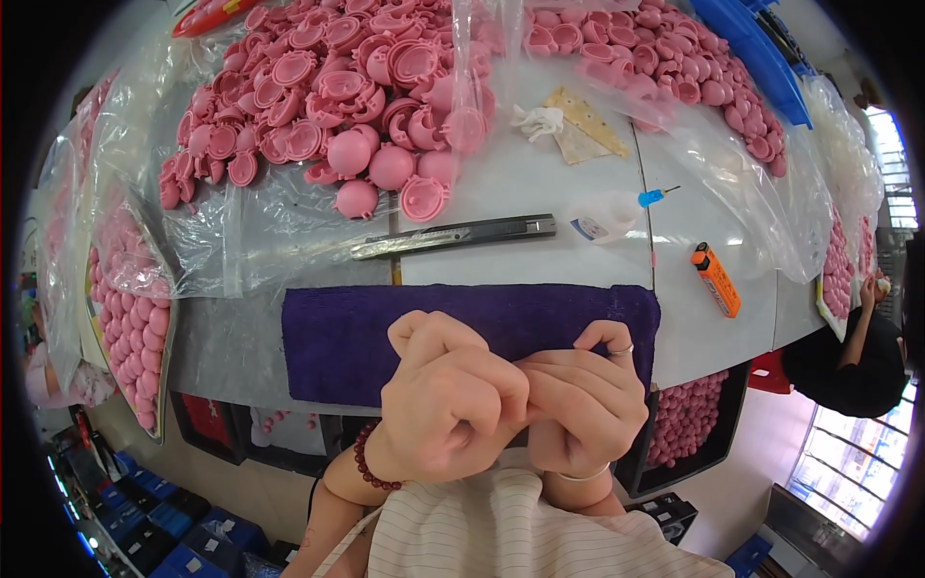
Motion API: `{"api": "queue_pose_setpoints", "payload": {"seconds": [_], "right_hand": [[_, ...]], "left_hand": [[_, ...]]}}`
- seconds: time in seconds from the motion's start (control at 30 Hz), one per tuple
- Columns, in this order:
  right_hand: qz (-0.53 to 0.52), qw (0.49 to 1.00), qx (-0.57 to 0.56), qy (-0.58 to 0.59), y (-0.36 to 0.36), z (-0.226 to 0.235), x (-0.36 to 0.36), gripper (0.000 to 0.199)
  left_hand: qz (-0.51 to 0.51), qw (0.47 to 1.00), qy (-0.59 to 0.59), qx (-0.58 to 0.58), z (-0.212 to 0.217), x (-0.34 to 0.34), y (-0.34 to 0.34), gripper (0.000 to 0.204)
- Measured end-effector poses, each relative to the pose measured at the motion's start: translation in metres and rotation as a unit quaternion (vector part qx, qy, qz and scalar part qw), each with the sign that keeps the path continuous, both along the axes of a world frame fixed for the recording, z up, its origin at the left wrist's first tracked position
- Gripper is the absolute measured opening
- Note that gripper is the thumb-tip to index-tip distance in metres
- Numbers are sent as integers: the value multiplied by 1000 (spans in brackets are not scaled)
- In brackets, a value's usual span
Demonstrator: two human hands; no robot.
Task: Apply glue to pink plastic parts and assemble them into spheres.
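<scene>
Both hands meet in front of my body, over the near edge of a folded dark purple cloth (337,337). My left hand (448,400), below a dark red bead bracelet (366,458), has its fingers curled in. Against it presses my right hand (588,405), also with curled fingers and a ring on one of them. Whatever the fingertips hold, if anything, is hidden between the hands. Beyond the cloth lies a closed-looking utility knife (462,236). A small clear bottle (602,222) with a blue needle tip (652,197) rests to its right.
A big heap of pink plastic half-shells (318,96) covers the far left, with another pink pile (655,58) far right, partly under clear plastic. An orange lighter (715,279) lies at right. Bins of pink parts (684,419) stand below the table. Another person (848,356) sits far right.
</scene>
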State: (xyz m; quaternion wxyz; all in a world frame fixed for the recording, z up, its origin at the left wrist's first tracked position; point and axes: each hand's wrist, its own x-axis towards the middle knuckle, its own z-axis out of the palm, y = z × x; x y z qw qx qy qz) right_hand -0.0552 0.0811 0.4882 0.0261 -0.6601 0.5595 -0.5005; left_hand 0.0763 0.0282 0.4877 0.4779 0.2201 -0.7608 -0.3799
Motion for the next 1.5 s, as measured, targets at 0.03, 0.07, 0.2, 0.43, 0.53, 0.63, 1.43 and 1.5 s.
{"api": "queue_pose_setpoints", "payload": {"seconds": [0.03,0.07,0.2,0.43,0.53,0.63,1.43,1.5], "right_hand": [[0,1000,-2,-3,0,0,0,14],[1,1000,-5,-5,0,1,0,15],[1,1000,-12,-11,0,0,0,15],[4,1000,-4,-8,0,1,0,14],[7,1000,-11,-15,1,0,0,14],[17,999,-16,-31,3,3,1,14],[35,999,-30,22,4,-2,-2,8],[36,999,-31,27,3,-3,-2,8]], "left_hand": [[0,1000,0,0,0,-1,0,42],[13,1000,23,8,1,-4,0,43],[27,998,42,28,2,-5,1,43],[15,999,29,20,0,-4,2,44],[17,999,37,15,2,-3,1,40],[13,996,38,73,13,0,3,33],[-9,980,-198,11,23,13,3,12],[-3,978,-207,9,23,14,5,12]]}}
